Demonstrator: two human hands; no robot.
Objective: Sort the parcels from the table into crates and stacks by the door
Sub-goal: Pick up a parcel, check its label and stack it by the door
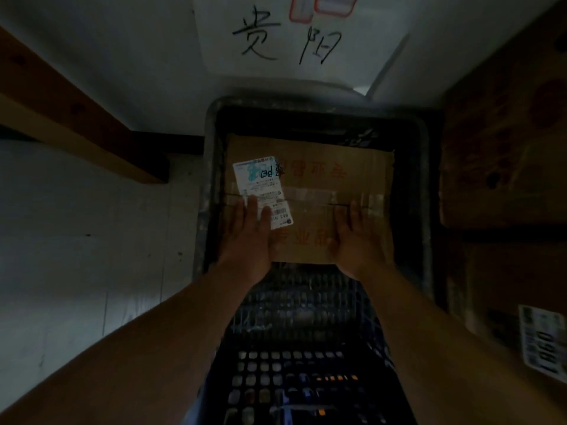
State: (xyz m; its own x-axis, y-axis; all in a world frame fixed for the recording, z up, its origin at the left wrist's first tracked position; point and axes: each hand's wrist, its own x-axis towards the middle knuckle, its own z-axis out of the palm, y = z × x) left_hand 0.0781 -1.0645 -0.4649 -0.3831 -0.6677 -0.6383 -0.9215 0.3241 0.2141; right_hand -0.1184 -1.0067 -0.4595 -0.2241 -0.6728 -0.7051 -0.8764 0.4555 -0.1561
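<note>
While both arms reach forward and down, the box (310,179) lies flat inside the dark crate (411,185), at its far end. Palm down, the left hand (248,231) rests on the box top near the left edge, fingers straight, tips overlapping the white label (260,182). Likewise the right hand (357,234) lies flat near the right side, tips at the taped seam. Neither hand curls round anything; both are released, lying on the cardboard. Red print on the box, dim. Nearer the camera the crate's mesh (300,317) shows; floor or wall, cannot tell. Wall behind: white sign (285,38), black handwritten characters. Left: wooden shelf (76,118). Right, just beside the crate: stacked cartons (503,148), the lower one with a barcode sticker (543,342). Light poor.
</note>
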